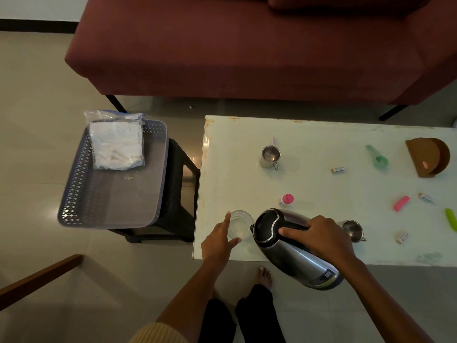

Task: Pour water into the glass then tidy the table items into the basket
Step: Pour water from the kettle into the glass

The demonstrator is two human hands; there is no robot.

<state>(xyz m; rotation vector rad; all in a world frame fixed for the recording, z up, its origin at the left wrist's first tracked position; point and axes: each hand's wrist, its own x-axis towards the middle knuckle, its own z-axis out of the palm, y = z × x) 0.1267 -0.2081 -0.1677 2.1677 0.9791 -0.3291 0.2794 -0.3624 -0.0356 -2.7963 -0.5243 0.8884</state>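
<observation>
- Head view: the right hand (321, 233) is clamped on the handle of the steel kettle (291, 246), tilted with its spout touching the glass (239, 224) at the table's (247, 169) near left corner.
- The left hand (218, 240) has its fingers spread around the glass.
- No writing is legible.
- The basket (81, 194) sits left on a stool, holding a plastic bag (116, 142).

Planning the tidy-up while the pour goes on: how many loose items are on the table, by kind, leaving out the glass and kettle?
Steel cups: 2
Small tubes: 3
Pink-capped bottle: 1
Green scoop: 1
Brown coaster holder: 1
Pink bar: 1
Green item at the right edge: 1
Total: 10
</observation>
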